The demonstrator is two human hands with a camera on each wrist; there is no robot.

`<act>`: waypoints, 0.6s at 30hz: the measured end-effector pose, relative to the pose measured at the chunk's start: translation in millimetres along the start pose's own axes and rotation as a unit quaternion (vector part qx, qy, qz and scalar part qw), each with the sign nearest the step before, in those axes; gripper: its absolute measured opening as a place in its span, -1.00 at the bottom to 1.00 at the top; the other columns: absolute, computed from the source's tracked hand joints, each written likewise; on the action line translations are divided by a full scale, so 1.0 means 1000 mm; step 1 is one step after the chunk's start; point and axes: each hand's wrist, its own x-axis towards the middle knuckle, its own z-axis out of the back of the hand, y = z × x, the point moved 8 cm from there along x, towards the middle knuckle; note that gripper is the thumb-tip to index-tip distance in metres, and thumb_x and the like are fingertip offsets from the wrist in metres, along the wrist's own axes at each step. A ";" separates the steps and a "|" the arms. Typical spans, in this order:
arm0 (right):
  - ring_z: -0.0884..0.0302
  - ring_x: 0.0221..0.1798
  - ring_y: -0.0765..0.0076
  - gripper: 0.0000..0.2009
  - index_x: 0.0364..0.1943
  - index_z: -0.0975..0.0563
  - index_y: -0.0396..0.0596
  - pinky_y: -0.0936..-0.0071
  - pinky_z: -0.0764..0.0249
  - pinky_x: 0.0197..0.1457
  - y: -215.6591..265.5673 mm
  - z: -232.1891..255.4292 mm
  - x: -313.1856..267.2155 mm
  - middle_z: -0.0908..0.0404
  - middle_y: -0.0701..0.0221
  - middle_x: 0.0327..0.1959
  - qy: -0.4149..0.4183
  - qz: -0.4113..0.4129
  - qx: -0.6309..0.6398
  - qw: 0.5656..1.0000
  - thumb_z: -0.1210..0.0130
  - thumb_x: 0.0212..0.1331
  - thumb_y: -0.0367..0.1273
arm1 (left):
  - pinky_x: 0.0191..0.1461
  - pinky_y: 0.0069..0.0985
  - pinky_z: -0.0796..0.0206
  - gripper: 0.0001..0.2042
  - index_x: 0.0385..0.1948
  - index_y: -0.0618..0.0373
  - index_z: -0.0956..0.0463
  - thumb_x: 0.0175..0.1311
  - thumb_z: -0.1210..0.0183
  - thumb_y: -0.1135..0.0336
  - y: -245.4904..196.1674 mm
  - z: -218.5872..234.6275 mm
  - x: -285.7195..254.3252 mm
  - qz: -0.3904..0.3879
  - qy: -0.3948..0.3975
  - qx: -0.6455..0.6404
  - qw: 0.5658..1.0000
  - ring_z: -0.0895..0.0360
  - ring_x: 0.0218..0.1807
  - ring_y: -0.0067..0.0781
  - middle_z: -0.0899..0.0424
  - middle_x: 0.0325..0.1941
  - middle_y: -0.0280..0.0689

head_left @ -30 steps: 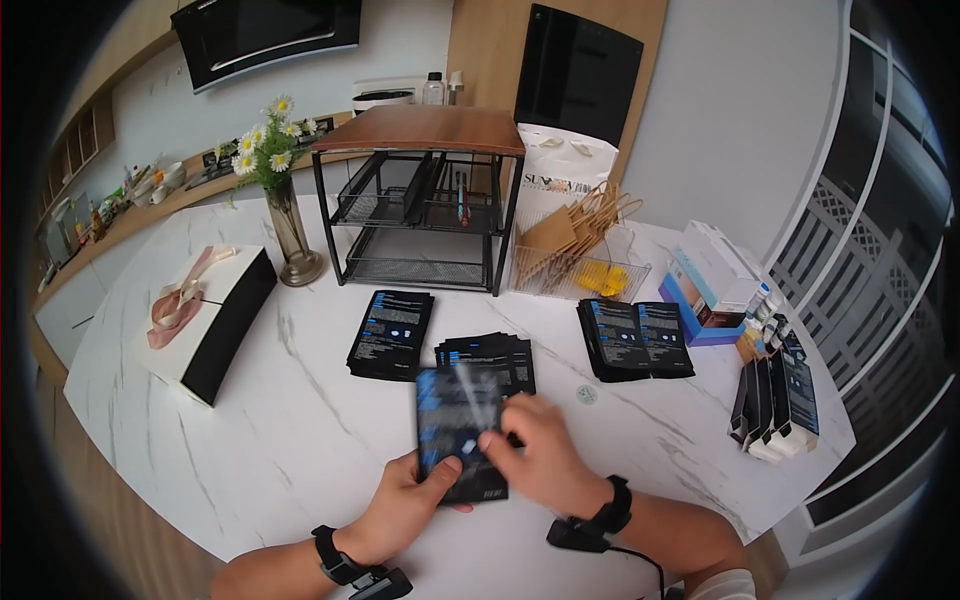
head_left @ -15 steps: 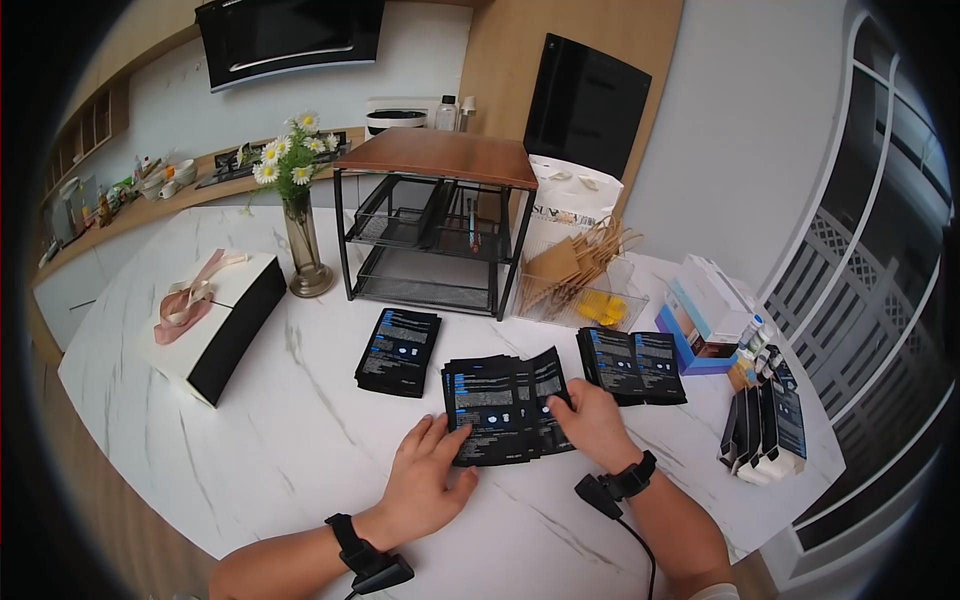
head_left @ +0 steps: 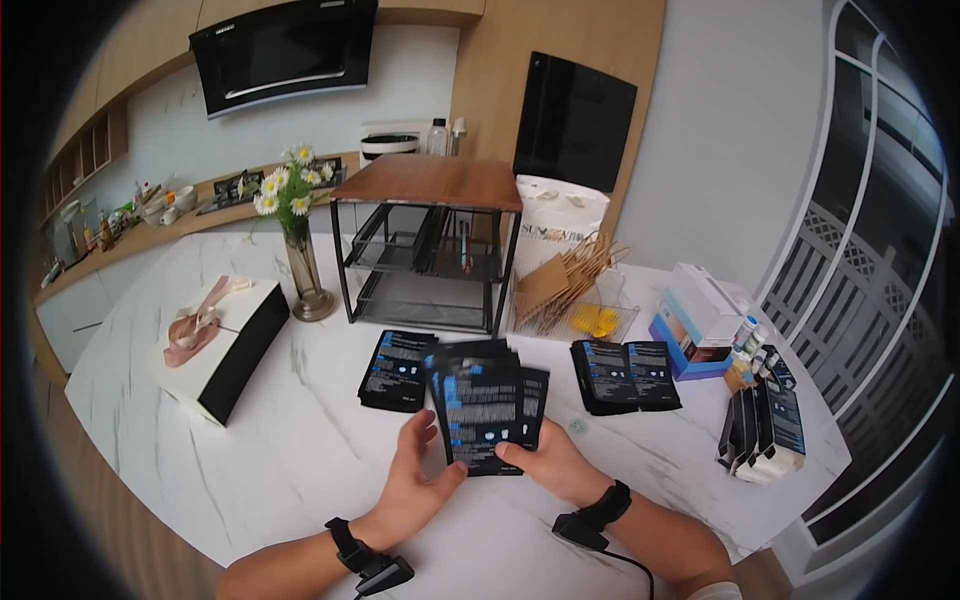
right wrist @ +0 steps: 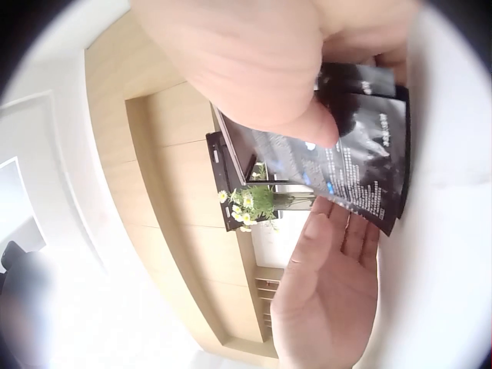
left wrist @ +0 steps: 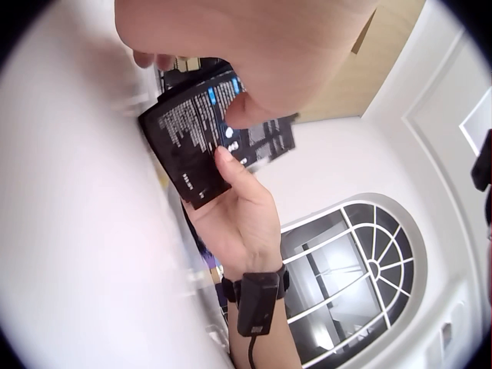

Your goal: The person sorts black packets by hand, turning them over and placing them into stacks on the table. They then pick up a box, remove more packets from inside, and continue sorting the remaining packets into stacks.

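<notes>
Head view: right hand (head_left: 562,470) pinched a fanned stack of black packets (head_left: 488,415), thumb on the front face, above the tabletop (head_left: 290,480) toward its near edge, mid-width. Left hand (head_left: 408,480) was at the stack's lower left corner, fingers loosely bent, thumb out from them; couldn't tell if it touched. Black cartons (head_left: 765,430) stood by the tabletop's right edge. Farther: single packet pile (head_left: 395,372) left of the stack, double packet pile (head_left: 603,378) right, then wood-topped rack (head_left: 430,182) toward the far edge.
</notes>
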 end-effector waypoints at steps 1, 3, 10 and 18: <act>-0.53 0.07 0.50 -0.62 0.20 -0.45 -0.26 0.46 -0.48 0.21 0.005 0.001 -0.001 -0.63 0.40 0.03 0.013 0.020 -0.035 0.999 -0.20 0.33 -0.48 | 0.38 -0.27 -0.29 -0.31 0.38 0.32 -0.15 0.24 -0.32 0.50 -0.008 0.000 0.006 -0.075 -0.018 -0.058 0.995 -0.43 0.33 -0.27 -0.55 0.17 -0.11; -0.52 0.07 0.47 -0.60 0.16 -0.47 -0.28 0.44 -0.44 0.23 0.006 0.006 -0.005 -0.64 0.37 0.02 -0.004 0.037 -0.114 0.993 -0.25 0.26 -0.46 | 0.32 -0.33 -0.33 -0.38 0.33 0.31 -0.20 0.24 -0.30 0.53 -0.024 -0.004 0.016 -0.054 0.012 -0.085 0.995 -0.48 0.23 -0.34 -0.57 0.13 -0.15; -0.50 0.09 0.46 -0.52 0.20 -0.46 -0.17 0.48 -0.44 0.20 -0.003 0.019 -0.003 -0.61 0.35 0.03 -0.020 0.008 0.052 0.998 -0.21 0.14 -0.54 | 0.26 -0.48 -0.36 -0.53 0.17 0.26 -0.29 0.23 -0.24 0.59 -0.028 -0.037 0.029 -0.023 0.060 -0.114 0.991 -0.51 0.15 -0.48 -0.57 0.06 -0.24; -0.50 0.11 0.50 -0.57 0.13 -0.45 -0.19 0.53 -0.43 0.19 -0.013 0.018 0.001 -0.57 0.39 0.04 -0.035 0.034 0.072 0.996 -0.09 0.11 -0.62 | 0.28 -0.50 -0.32 -0.43 0.31 0.17 -0.13 0.27 -0.12 0.62 0.017 -0.058 0.032 0.073 0.126 -0.093 0.985 -0.38 0.23 -0.49 -0.39 0.22 -0.22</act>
